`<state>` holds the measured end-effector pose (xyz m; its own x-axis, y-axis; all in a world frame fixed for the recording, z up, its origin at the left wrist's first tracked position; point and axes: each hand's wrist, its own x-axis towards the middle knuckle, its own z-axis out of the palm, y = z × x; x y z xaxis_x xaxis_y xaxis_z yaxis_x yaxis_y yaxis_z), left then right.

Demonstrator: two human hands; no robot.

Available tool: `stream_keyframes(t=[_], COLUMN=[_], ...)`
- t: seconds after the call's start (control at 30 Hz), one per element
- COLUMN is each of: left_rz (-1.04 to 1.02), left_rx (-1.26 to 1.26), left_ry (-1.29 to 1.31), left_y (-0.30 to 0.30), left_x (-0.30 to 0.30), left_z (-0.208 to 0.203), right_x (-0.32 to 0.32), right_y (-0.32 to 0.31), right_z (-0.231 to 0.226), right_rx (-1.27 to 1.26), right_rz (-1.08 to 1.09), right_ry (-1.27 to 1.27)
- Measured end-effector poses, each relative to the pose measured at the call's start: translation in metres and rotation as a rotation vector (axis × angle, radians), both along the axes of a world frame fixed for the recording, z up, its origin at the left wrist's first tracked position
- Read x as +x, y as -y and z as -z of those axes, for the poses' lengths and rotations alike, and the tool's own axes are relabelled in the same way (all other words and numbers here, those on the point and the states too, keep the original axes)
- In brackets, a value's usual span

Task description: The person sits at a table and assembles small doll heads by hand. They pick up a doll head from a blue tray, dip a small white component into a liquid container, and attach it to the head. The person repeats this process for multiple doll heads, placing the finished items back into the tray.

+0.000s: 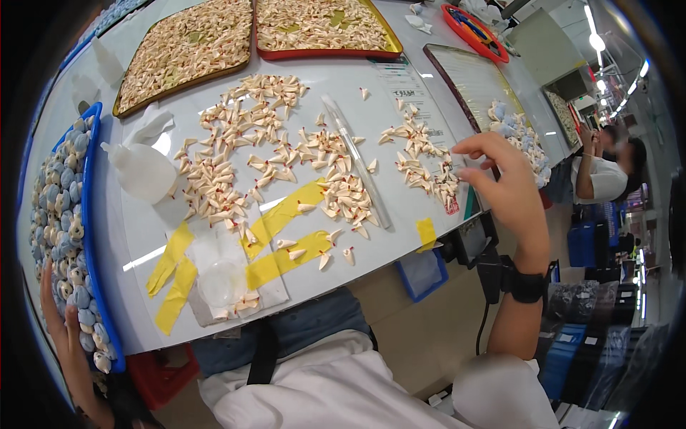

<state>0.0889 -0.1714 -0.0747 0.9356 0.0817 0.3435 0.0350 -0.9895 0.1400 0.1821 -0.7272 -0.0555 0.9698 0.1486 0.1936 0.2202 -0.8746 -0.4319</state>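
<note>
My right hand [504, 182] hovers at the right side of the table with its thumb and fingers apart, and I see nothing between them. Just beyond its fingertips lies a loose cluster of small cream pointed pieces [418, 146] with dark red marks. A black strap [527, 286] circles my right wrist. More of the same pointed pieces [221, 171] spread over the middle of the white table [343, 272]. A clear tube [357, 161] separates the main pile from the cluster at my right hand. My left hand does not show.
Two trays [254, 53] of pointed pieces stand at the back. A white squeeze bottle [141, 171] and yellow tape [286, 261] are nearer. Another person's hand [63, 314] is at a blue tray [93, 236] of blue-and-cream rounded pieces. A red basket [475, 32] sits far right.
</note>
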Motion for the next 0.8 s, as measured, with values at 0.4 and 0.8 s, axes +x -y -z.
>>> stream_keyframes(t=[0.4,0.8], left_rz=[0.084,-0.11], left_rx=[-0.11,-0.286], left_ry=[-0.115,0.121], left_y=[0.059,0.037], left_x=[0.015,-0.001], left_z=[-0.009,-0.025], right_x=[0.002,0.007], right_y=[-0.009,-0.017], right_z=[0.01,0.019], right_rx=[-0.122,-0.004], right_rz=[-0.049,-0.011], right_ry=[0.029,0.206])
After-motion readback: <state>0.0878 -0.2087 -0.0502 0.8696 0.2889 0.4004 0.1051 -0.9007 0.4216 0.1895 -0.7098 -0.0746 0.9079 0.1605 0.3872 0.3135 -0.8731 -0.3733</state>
